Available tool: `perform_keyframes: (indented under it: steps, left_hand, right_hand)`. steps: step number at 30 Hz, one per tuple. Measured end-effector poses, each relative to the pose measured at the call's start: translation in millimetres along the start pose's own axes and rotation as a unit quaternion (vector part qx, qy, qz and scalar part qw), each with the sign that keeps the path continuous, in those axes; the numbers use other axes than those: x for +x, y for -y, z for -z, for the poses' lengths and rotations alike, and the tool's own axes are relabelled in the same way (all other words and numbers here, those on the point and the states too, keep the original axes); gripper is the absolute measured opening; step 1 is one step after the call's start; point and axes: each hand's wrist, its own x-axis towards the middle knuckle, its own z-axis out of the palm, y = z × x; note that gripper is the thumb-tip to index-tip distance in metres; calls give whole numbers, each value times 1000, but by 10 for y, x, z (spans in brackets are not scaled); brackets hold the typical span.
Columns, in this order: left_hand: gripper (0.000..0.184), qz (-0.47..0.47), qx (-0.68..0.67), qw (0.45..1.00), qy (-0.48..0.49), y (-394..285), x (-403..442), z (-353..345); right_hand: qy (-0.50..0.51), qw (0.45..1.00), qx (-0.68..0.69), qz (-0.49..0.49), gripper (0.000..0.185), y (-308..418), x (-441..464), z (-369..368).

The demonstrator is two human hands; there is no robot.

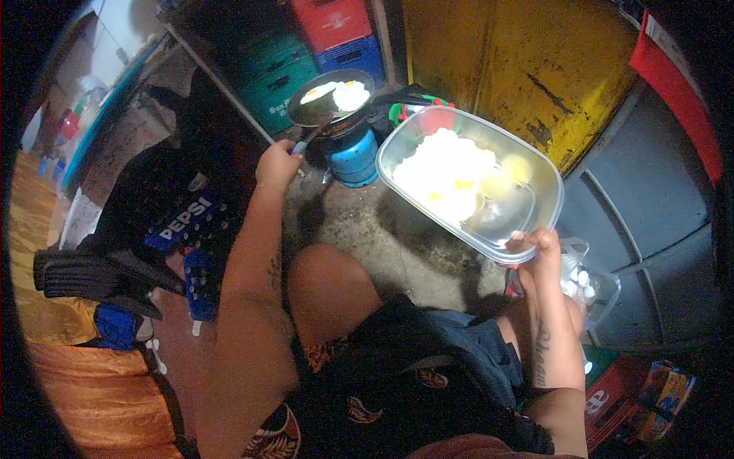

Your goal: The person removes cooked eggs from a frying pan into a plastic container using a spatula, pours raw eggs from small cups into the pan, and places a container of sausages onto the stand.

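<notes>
My left hand (pixel 277 164) is closed around the handle of a spatula (pixel 300 147), whose thin metal shaft reaches toward the rim of the frying pan (pixel 293 115); its far end is hard to make out. Fried eggs (pixel 350 96) with white and some yellow lie in the pan. Under the pan stands a small stove on a blue gas cylinder (pixel 355 158). My right hand (pixel 538 251) grips the near corner of a clear plastic container (pixel 552 182), held tilted to the right of the stove. Several fried eggs (pixel 447 174) are piled inside it, overexposed by glare.
Green crates (pixel 279 88), a red crate (pixel 330 21) and a blue crate (pixel 350 63) are stacked behind the stove. A yellow metal panel (pixel 520 69) stands at right. A Pepsi crate (pixel 180 220) is at left. Beside my right forearm sits a plastic bag (pixel 600 294).
</notes>
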Motion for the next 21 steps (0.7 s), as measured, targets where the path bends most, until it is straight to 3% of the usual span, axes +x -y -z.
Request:
perform_keyframes:
  steps: [8, 14, 21]
  left_hand:
    - [32, 17, -168, 986, -6, 247, 71, -219]
    - [25, 79, -340, 937, 25, 243, 38, -355]
    - [25, 86, -282, 955, 16, 106, -208, -222]
  right_hand:
    - [15, 1000, 7, -7, 45, 13, -20, -95]
    - [-3, 1000, 24, -20, 44, -37, 8, -111]
    - [38, 999, 23, -21, 43, -7, 6, -195]
